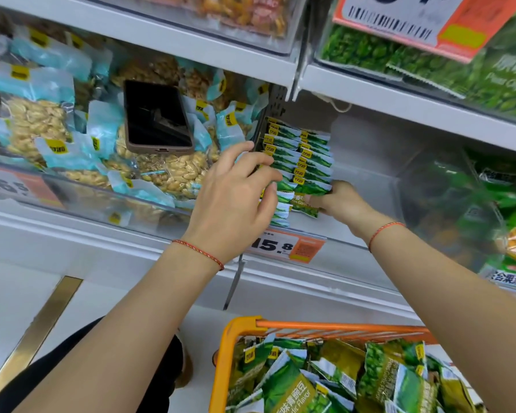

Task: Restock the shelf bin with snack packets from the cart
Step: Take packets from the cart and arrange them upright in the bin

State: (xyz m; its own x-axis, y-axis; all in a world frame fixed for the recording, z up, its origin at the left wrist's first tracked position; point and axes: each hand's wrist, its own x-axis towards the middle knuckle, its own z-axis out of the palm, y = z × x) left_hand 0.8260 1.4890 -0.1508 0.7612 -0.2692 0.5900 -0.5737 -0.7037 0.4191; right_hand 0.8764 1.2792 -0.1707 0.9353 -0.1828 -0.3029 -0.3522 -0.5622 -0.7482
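1. Two neat rows of green snack packets (pixel 298 162) already stand against the left wall of the clear shelf bin (pixel 367 180); the rest of the bin looks bare.
2. Left hand (pixel 236 198), fingers relaxed, steadies the rows' left side; right hand (pixel 337 201) pinches the front packet on their right.
3. Many packets still fill the orange cart (pixel 325 374) below the bin, so restocking seems barely begun.

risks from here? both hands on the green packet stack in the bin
1. The green packets stand in rows at the clear bin's left end, with bare space to their right. Only the right hand braces that side; they may topple if it lets go.
2. The phone lies on loose peanut packs beside the left hand; a nudge could slide it off.
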